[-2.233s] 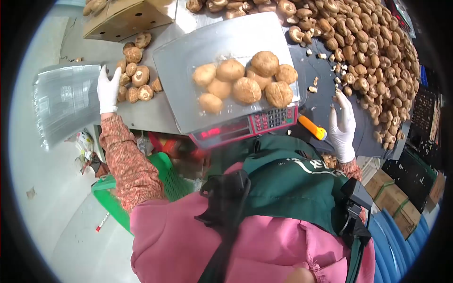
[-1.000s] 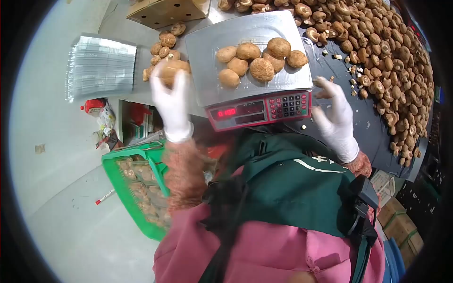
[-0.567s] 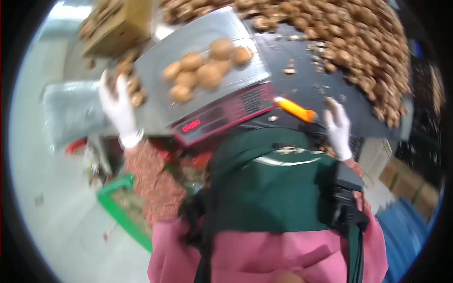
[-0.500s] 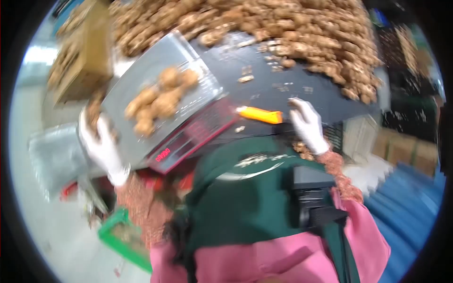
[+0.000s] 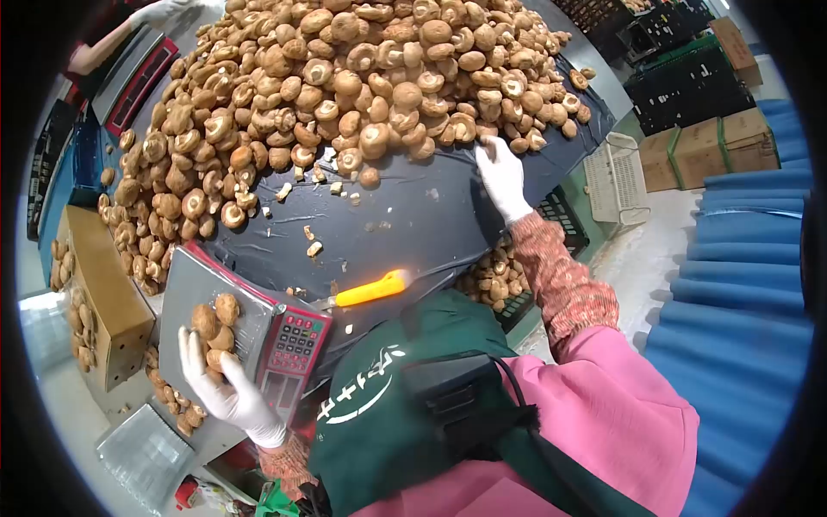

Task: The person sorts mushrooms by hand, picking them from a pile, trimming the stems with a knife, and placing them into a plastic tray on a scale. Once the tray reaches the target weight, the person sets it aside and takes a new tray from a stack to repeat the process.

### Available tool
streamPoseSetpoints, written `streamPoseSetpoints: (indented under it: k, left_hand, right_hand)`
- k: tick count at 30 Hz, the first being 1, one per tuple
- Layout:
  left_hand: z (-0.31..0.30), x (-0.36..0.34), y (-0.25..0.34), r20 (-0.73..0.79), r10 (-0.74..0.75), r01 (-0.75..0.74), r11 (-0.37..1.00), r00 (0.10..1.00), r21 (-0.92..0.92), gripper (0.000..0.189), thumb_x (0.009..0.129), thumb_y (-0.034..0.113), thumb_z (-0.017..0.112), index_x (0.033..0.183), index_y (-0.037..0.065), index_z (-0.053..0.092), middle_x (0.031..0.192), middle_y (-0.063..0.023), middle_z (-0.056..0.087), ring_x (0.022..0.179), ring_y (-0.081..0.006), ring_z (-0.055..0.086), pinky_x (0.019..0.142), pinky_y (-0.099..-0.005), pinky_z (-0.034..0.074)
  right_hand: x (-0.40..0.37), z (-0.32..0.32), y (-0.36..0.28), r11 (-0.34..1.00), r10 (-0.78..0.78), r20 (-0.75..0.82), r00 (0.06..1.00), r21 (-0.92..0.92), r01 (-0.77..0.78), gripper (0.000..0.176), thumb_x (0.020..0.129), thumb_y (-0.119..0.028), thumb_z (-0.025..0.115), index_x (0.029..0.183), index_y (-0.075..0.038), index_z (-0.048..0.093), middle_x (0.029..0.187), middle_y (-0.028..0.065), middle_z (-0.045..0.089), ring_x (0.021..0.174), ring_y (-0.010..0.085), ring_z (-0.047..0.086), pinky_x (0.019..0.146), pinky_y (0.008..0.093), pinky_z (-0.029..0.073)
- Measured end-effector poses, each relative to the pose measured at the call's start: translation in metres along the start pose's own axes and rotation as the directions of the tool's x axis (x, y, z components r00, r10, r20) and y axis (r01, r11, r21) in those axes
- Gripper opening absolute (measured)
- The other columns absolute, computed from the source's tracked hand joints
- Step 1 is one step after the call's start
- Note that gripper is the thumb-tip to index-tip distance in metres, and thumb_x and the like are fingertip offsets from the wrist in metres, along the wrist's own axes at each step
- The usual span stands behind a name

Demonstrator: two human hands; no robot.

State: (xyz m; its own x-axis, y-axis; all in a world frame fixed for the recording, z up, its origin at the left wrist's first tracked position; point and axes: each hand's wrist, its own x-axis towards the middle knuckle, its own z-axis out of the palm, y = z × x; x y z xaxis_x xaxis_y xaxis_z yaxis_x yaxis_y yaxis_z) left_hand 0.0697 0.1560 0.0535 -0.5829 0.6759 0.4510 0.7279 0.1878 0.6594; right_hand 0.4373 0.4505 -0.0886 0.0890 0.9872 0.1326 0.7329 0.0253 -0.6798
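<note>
My left hand (image 5: pixel 226 392), in a white glove, lies over the near left part of the scale's plate (image 5: pixel 185 289). Its fingers are stretched out and apart beside several brown mushrooms (image 5: pixel 207 323), with the thumb close against them. My right hand (image 5: pixel 502 179), gloved too, reaches to the near edge of a large mushroom heap (image 5: pixel 370 86). Its thumb and fingers are slightly bent and apart, with the tips right at the mushrooms. Between the hands, a yellow-handled knife (image 5: pixel 372 289) rests beside the scale's red keypad panel (image 5: pixel 295 349).
A cardboard box (image 5: pixel 112 297) with wrapped mushrooms stands left of the scale. Clear plastic trays (image 5: pixel 146 452) sit below it. Cut stem pieces (image 5: pixel 314 249) dot the dark tabletop. Another person's gloved hand (image 5: pixel 159 12) shows at upper left. A white basket (image 5: pixel 616 181) stands at right.
The view has shifted. My left hand has moved from the scale's outer side, where it was around brown mushrooms, onto the plate. My right hand has gone from near the knife to the heap.
</note>
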Motion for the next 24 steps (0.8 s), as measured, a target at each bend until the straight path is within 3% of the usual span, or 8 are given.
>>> streamPoseSetpoints:
  k: [1, 6, 9, 11, 13, 17, 21, 24]
  left_hand:
    - [0.006, 0.002, 0.008, 0.034, 0.007, -0.009, 0.999, 0.999, 0.044, 0.043, 0.091, -0.008, 0.052, 0.135, -0.006, 0.054, 0.141, -0.0227, 0.053, 0.132, -0.0342, 0.051, 0.112, -0.0433, 0.038]
    - [0.035, 0.006, 0.027, 0.148, 0.081, -0.084, 0.996, 0.986, 0.01, 0.043, 0.092, -0.008, 0.052, 0.134, -0.005, 0.055, 0.144, -0.0197, 0.052, 0.132, -0.0303, 0.051, 0.112, -0.0403, 0.039]
    - [0.042, 0.004, 0.033, 0.2, 0.094, -0.103, 0.994, 0.975, 0.035, 0.043, 0.092, -0.009, 0.051, 0.134, -0.005, 0.055, 0.144, -0.0187, 0.053, 0.132, -0.0283, 0.052, 0.112, -0.0386, 0.039]
    - [0.043, 0.002, 0.034, 0.22, 0.088, -0.102, 0.993, 0.971, 0.052, 0.043, 0.092, -0.009, 0.05, 0.134, -0.004, 0.055, 0.144, -0.0185, 0.052, 0.132, -0.0279, 0.051, 0.112, -0.0383, 0.039]
    - [0.046, -0.003, 0.031, 0.213, 0.037, -0.045, 0.998, 0.976, 0.035, 0.043, 0.091, -0.009, 0.052, 0.133, -0.004, 0.056, 0.142, -0.018, 0.054, 0.131, -0.0284, 0.052, 0.111, -0.0391, 0.04]
    - [0.059, -0.013, 0.033, 0.232, -0.085, 0.106, 0.991, 0.969, -0.081, 0.043, 0.089, -0.009, 0.055, 0.131, -0.002, 0.059, 0.14, -0.0182, 0.056, 0.129, -0.0292, 0.054, 0.108, -0.039, 0.042]
    - [0.076, -0.011, 0.048, 0.329, -0.074, 0.123, 0.984, 0.942, -0.129, 0.041, 0.091, -0.009, 0.055, 0.131, 0.0, 0.059, 0.142, -0.0171, 0.054, 0.127, -0.0271, 0.055, 0.105, -0.0365, 0.045]
    - [0.081, -0.011, 0.047, 0.348, -0.031, 0.075, 0.99, 0.937, -0.115, 0.044, 0.088, -0.01, 0.057, 0.131, 0.0, 0.059, 0.14, -0.0185, 0.056, 0.127, -0.0299, 0.056, 0.106, -0.0384, 0.044]
  right_hand:
    - [0.012, 0.004, -0.006, 0.996, 0.008, -0.014, 1.0, -0.092, -0.009, 0.04, 0.092, -0.039, 0.063, 0.119, -0.01, 0.064, 0.099, 0.0164, 0.073, 0.091, 0.0341, 0.07, 0.081, 0.0432, 0.054]
    - [0.053, 0.027, 0.008, 0.918, 0.079, 0.128, 0.989, -0.396, -0.022, 0.041, 0.09, -0.045, 0.061, 0.112, -0.011, 0.065, 0.099, 0.0151, 0.073, 0.093, 0.0346, 0.07, 0.082, 0.0453, 0.054]
    - [0.045, 0.011, 0.024, 0.99, 0.054, 0.085, 0.995, -0.131, -0.042, 0.04, 0.087, -0.041, 0.064, 0.116, -0.013, 0.066, 0.096, 0.0131, 0.074, 0.093, 0.0317, 0.071, 0.082, 0.0417, 0.055]
    - [0.031, -0.025, 0.018, 0.988, 0.034, 0.124, 0.992, -0.153, -0.015, 0.038, 0.087, -0.038, 0.066, 0.116, -0.013, 0.065, 0.094, 0.013, 0.074, 0.09, 0.0327, 0.071, 0.08, 0.0403, 0.055]
    - [0.02, -0.068, 0.023, 0.929, -0.132, 0.286, 0.949, -0.297, 0.219, 0.031, 0.089, -0.035, 0.065, 0.112, -0.014, 0.066, 0.094, 0.0149, 0.072, 0.09, 0.0344, 0.07, 0.077, 0.0429, 0.054]
    - [0.011, -0.125, 0.032, 0.815, 0.003, 0.747, 0.665, -0.387, 0.432, 0.029, 0.085, -0.031, 0.068, 0.107, -0.012, 0.068, 0.093, 0.0128, 0.072, 0.09, 0.034, 0.069, 0.078, 0.0431, 0.055]
    - [0.002, -0.077, 0.014, 0.969, -0.169, 0.503, 0.848, -0.072, 0.236, 0.033, 0.087, -0.031, 0.068, 0.115, -0.013, 0.065, 0.099, 0.0124, 0.07, 0.094, 0.033, 0.068, 0.082, 0.0403, 0.054]
    - [0.002, -0.018, 0.006, 0.962, -0.251, 0.14, 0.958, -0.073, 0.263, 0.041, 0.087, -0.031, 0.071, 0.12, -0.01, 0.062, 0.104, 0.0098, 0.064, 0.098, 0.0302, 0.065, 0.084, 0.0396, 0.053]
